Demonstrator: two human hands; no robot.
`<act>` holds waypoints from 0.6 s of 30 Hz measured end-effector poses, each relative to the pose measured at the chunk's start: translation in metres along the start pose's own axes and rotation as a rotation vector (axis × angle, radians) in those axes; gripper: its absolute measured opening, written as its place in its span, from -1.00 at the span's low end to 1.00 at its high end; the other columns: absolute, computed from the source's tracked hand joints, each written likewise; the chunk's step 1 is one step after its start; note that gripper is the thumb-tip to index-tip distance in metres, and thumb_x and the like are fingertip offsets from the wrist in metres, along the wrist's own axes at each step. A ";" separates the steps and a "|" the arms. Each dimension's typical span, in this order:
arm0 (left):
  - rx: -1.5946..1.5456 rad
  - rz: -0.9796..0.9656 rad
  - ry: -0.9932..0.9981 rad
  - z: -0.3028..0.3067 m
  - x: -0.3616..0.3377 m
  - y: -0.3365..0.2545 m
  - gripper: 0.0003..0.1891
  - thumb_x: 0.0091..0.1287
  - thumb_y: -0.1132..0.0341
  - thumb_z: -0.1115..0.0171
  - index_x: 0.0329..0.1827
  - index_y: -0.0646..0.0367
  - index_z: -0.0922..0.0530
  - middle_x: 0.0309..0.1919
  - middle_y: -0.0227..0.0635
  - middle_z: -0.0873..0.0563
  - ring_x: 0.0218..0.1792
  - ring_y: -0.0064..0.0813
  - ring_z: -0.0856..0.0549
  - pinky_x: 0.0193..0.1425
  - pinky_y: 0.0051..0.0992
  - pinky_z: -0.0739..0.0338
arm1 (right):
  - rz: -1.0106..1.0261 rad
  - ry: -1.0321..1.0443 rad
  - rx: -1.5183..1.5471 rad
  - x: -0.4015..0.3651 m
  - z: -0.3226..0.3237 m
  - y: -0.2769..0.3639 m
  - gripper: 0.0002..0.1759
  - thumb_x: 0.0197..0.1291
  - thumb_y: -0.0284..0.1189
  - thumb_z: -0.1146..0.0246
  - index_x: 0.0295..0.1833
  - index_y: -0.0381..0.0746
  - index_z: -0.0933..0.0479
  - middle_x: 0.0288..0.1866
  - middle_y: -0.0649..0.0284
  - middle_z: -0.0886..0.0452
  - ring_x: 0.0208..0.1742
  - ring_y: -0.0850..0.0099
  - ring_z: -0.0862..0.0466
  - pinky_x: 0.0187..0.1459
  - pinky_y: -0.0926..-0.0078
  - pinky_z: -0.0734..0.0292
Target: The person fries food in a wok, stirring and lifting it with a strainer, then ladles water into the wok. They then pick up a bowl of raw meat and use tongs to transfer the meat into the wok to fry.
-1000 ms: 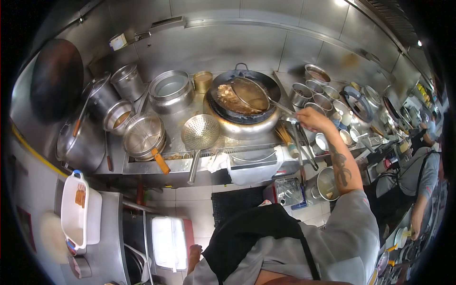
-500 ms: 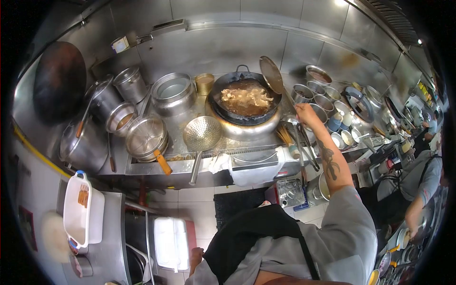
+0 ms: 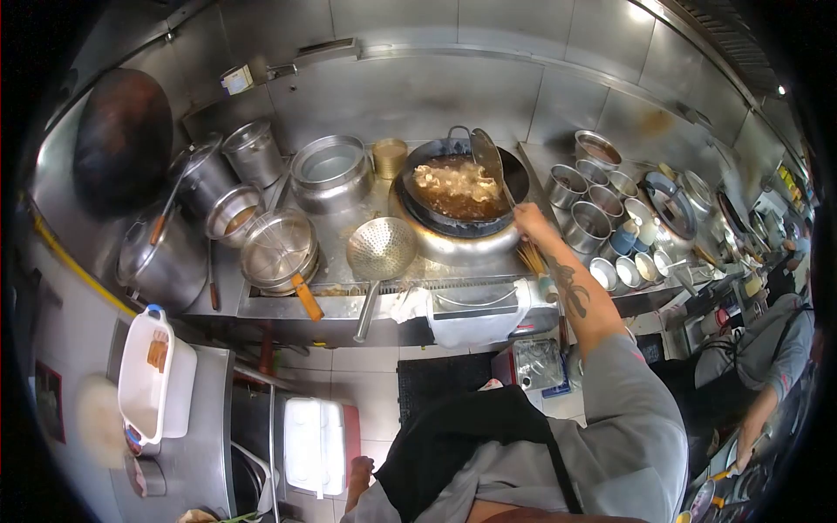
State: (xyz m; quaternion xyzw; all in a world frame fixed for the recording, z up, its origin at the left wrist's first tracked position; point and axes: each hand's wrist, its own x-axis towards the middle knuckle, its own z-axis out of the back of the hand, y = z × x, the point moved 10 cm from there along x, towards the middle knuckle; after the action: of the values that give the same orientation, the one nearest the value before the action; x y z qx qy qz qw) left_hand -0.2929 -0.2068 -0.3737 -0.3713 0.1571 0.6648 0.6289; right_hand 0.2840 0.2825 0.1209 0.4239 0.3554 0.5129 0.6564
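Note:
My right hand is closed around the handle of a long-handled round skimmer. The skimmer's head is tilted steeply over the right part of a black wok, beside pale frying food that lies in bubbling brown oil. A ring-shaped metal burner stand supports the wok. Low at my side hangs my left hand, near a white-lidded cooler; it shows no object, and its fingers are too small to make out.
Left of the wok rest a perforated strainer, a wire-mesh sieve and a large pot. Several metal containers stand at right. A bamboo brush is under my forearm. Another person works at far right.
My right hand has moved left toward the wok. The skimmer's head has swung from the wok's right rim to over the oil beside the food. The view has shifted slightly.

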 end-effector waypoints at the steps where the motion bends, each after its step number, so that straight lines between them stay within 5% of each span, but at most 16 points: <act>1: 0.041 0.001 0.007 0.001 0.002 -0.002 -0.76 0.18 0.20 -0.07 -0.54 0.04 -0.66 -0.49 -0.26 -0.70 -0.43 -0.29 -0.69 -0.37 -0.30 -0.54 | -0.005 -0.012 -0.043 0.004 -0.003 0.002 -0.77 0.21 -0.46 0.02 -0.41 -0.32 -0.48 -0.70 0.24 -0.42 -0.79 0.43 -0.40 -0.78 0.42 -0.27; 9: 0.282 -0.070 0.032 -0.006 0.009 -0.011 -0.80 0.15 0.18 -0.10 -0.48 -0.03 -0.66 -0.43 -0.31 -0.70 -0.36 -0.32 -0.69 -0.33 -0.30 -0.55 | 0.229 -0.029 -0.353 0.010 -0.015 0.052 -0.74 0.23 -0.42 0.02 -0.37 -0.31 -0.52 -0.68 0.15 -0.46 -0.77 0.37 -0.45 -0.73 0.35 -0.36; 12: 0.332 -0.107 0.027 -0.002 0.008 -0.016 -0.83 0.13 0.18 -0.12 -0.47 -0.05 -0.66 -0.41 -0.34 -0.69 -0.33 -0.33 -0.69 -0.31 -0.31 -0.56 | 0.130 0.050 -0.308 -0.001 -0.015 0.056 -0.70 0.28 -0.36 0.03 -0.02 -0.28 -0.48 -0.63 0.33 -0.45 -0.79 0.54 -0.36 -0.81 0.52 -0.26; 15: 0.378 -0.147 0.015 0.001 0.009 -0.020 -0.86 0.12 0.19 -0.15 -0.46 -0.08 -0.66 -0.39 -0.37 -0.69 -0.29 -0.35 -0.69 -0.29 -0.33 -0.57 | 0.053 0.153 0.033 -0.017 -0.010 0.065 -0.67 0.30 -0.36 0.03 0.09 -0.28 -0.44 -0.61 0.35 -0.44 -0.78 0.57 -0.34 -0.82 0.55 -0.20; 18: 0.423 -0.188 -0.005 0.001 0.013 -0.022 -0.89 0.10 0.19 -0.17 -0.44 -0.10 -0.66 -0.38 -0.40 -0.68 -0.26 -0.36 -0.68 -0.27 -0.34 -0.58 | 0.020 0.118 0.064 -0.030 0.008 0.074 -0.66 0.32 -0.37 0.02 0.13 -0.27 -0.40 -0.60 0.36 -0.43 -0.75 0.59 -0.34 -0.79 0.57 -0.19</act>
State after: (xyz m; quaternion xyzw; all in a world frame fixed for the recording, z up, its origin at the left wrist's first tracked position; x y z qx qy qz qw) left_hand -0.2715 -0.1931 -0.3766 -0.2426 0.2561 0.5564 0.7523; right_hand 0.2567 0.2598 0.1935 0.4172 0.4056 0.5321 0.6151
